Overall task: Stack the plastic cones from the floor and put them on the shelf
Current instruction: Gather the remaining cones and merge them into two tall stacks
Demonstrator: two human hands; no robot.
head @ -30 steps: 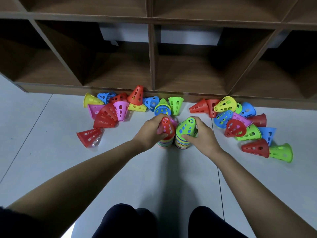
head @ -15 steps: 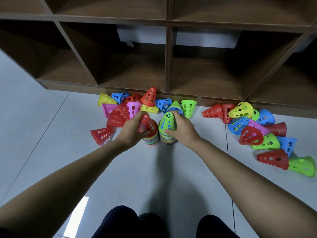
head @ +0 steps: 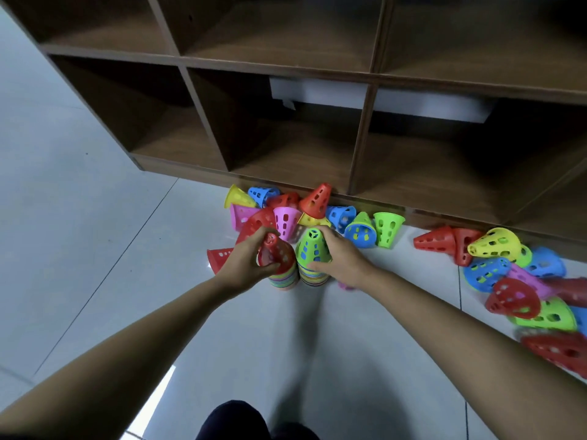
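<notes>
- The left hand [head: 243, 265] is wrapped round the red-topped stack [head: 279, 260]. Its thumb is on the near side and its fingers curl over the far side, so the nested cones are clamped from both sides.
- The right hand [head: 341, 260] grips the green-topped stack [head: 313, 249] the same way, with the fingers round the back and the thumb low on the front.
- Both stacks stand upright, side by side on the floor [head: 95, 233], touching or very nearly so, just in front of the shelf [head: 286, 66]. Their many-coloured rims show as bands beneath the hands. Narrow end up lets each cone slip over the one below.
- Holding near the top cones probably steadies the columns. The step in hand looks like either joining the two stacks or lifting them toward a compartment; I cannot tell which.
- Loose cones lie behind the hands against the foot of the shelf, among them a pink cone [head: 286, 219] and a lime cone [head: 387, 228], both mouth up. A second heap [head: 495, 246] lies well apart to the right. None of these are stacked yet, so the task seems partway done.
- No cones show in the visible shelf compartments.
- A tall nested column may lean or shed cones if lifted by its top alone, so a grip lower down would be safer.
</notes>
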